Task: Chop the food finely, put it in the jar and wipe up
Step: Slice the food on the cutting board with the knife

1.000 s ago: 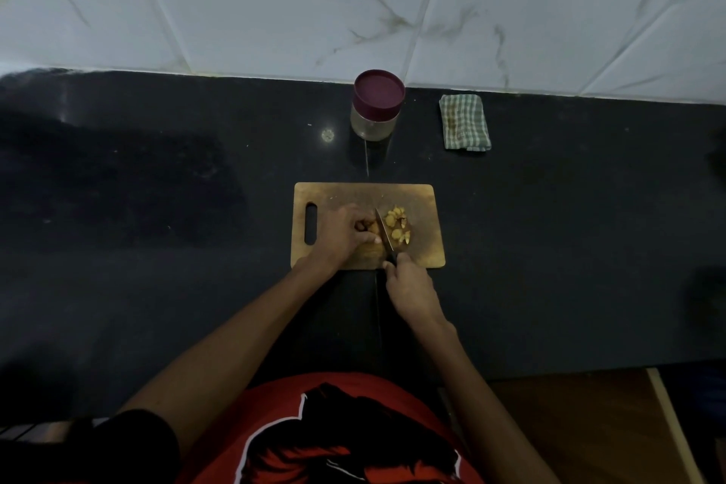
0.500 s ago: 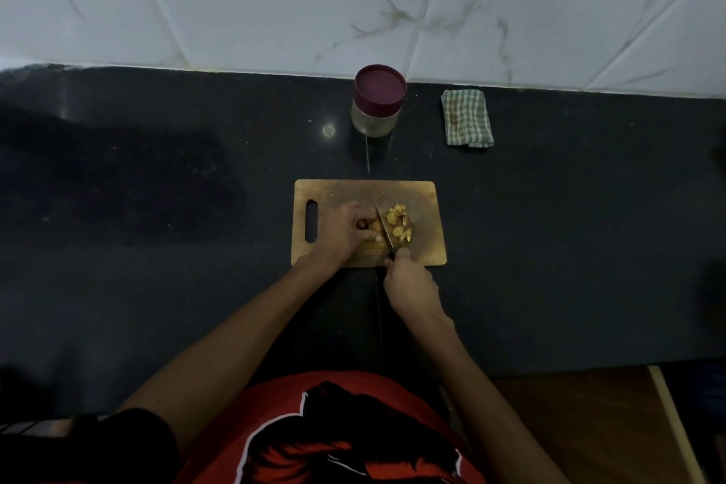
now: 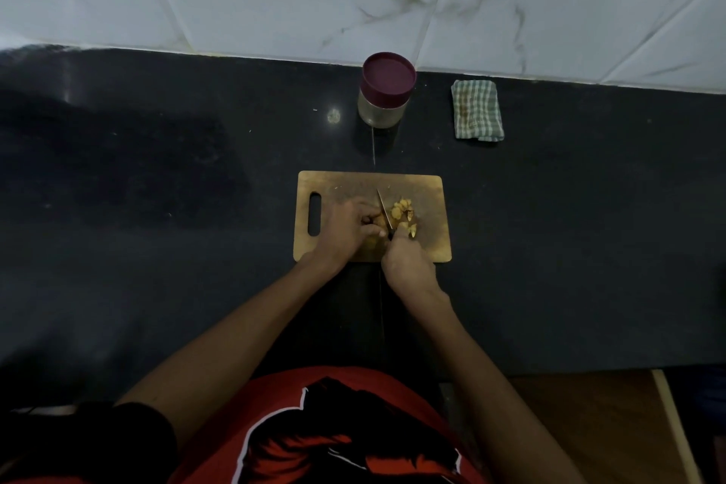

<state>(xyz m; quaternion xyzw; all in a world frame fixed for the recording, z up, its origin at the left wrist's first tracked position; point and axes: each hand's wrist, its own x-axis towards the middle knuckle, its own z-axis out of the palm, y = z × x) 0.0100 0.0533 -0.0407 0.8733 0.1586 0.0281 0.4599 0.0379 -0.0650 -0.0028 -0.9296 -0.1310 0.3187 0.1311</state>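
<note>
Wooden chopping board (image 3: 428, 244) lies mid-worktop; left hand (image 3: 345, 230) curls over the uncut food (image 3: 378, 219), right hand (image 3: 408, 263) grips the knife (image 3: 384, 211) beside yellow pieces (image 3: 402, 213). Lidded jar (image 3: 387, 90) and cloth (image 3: 477, 110) sit at the worktop's back edge.

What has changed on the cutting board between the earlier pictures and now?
Very little. The right hand keeps gripping the knife and has moved slightly forward over the cutting board. The left hand still holds the uncut piece. The cut pieces, closed jar and cloth stayed put.
</note>
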